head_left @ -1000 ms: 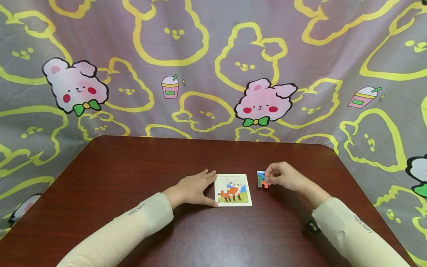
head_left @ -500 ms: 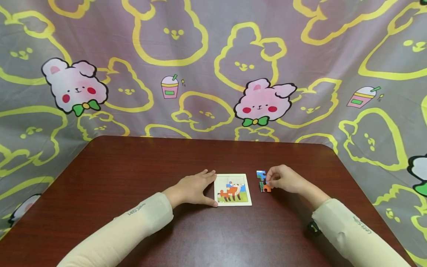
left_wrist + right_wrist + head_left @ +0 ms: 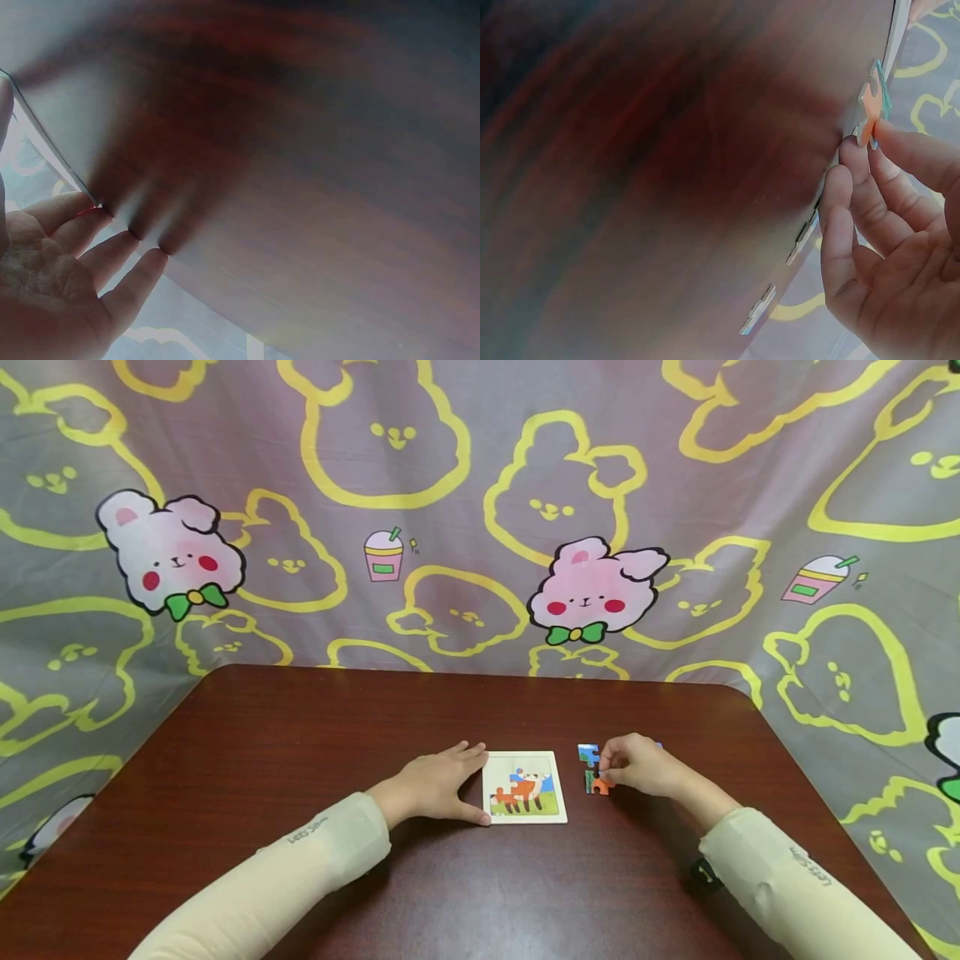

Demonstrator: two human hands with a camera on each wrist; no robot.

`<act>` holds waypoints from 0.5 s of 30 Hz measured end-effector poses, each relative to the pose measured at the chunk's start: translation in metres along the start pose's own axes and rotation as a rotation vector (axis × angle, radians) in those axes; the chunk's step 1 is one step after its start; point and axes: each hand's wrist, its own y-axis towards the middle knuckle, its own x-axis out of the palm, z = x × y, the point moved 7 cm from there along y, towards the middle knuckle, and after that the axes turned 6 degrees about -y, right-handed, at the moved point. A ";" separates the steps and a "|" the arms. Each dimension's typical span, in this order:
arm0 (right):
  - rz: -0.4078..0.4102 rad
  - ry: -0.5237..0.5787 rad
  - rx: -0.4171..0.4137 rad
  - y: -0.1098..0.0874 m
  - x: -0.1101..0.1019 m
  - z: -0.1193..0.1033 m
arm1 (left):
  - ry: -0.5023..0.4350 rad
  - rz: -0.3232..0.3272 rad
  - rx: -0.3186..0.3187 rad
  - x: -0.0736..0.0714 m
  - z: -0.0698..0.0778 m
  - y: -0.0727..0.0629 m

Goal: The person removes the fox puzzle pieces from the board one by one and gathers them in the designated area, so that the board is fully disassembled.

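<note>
A square puzzle board point(image 3: 561, 785) with a pale frame lies on the table, partly filled with a fox picture; its upper part shows bare backing. My left hand point(image 3: 442, 783) rests at the board's left edge, fingers spread, with fingertips and thumb touching the frame. To the right of the board, my right hand point(image 3: 641, 766) pinches an orange and green puzzle piece point(image 3: 596, 783) between thumb and fingers. That held piece point(image 3: 870, 112) looks tilted up in the right wrist view. Just beyond it lies a blue and green puzzle piece point(image 3: 587, 752).
Two more flat pieces, a nearer one point(image 3: 757, 309) and a farther one point(image 3: 802, 238), lie on the table by my right hand. One blue corner point(image 3: 658, 745) peeks out behind that hand. A patterned curtain point(image 3: 450, 527) hangs behind the dark wooden table point(image 3: 337, 710).
My right hand has drawn the orange and green piece slightly toward me, uncovering the blue and green piece. A blue corner now shows behind the hand. My left hand stays put.
</note>
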 end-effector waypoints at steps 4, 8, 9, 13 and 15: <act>0.003 -0.014 -0.005 0.000 -0.001 -0.001 | 0.005 -0.001 -0.002 0.000 0.000 0.000; 0.031 -0.052 -0.022 0.002 -0.004 -0.003 | 0.006 -0.003 -0.005 0.000 0.000 0.000; 0.040 -0.063 -0.025 0.003 -0.004 -0.003 | 0.006 -0.004 -0.005 0.000 0.000 0.000; 0.070 -0.087 -0.034 0.004 -0.006 -0.003 | 0.005 -0.004 -0.004 0.000 0.000 0.000; 0.087 -0.101 -0.039 0.005 -0.007 -0.005 | 0.005 -0.004 -0.003 0.000 0.000 0.000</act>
